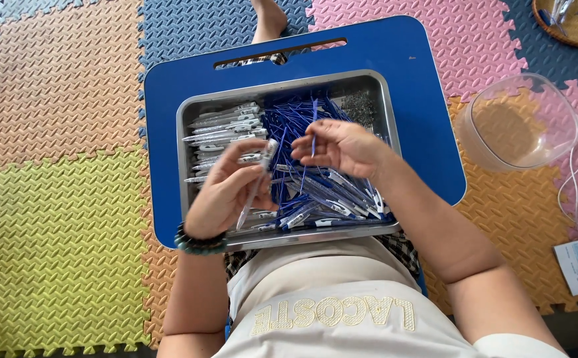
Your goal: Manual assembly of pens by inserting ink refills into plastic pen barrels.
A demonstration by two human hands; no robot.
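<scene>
Head view: the left hand (pixel 226 189) grips a white pen barrel (pixel 254 185) over the metal tray (pixel 184 132). The right hand (pixel 342 147) pinches a blue refill (pixel 313 136).

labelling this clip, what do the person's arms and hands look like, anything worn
Both arms are bare to above the elbows, no sleeves in view. The left hand has a dark green beaded bracelet at the wrist. The right hand wears nothing, no rings or gloves visible.

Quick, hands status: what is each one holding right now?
Left hand: closed on a white pen barrel, over the metal tray.
Right hand: pinching a thin blue pen refill between fingertips.
</scene>
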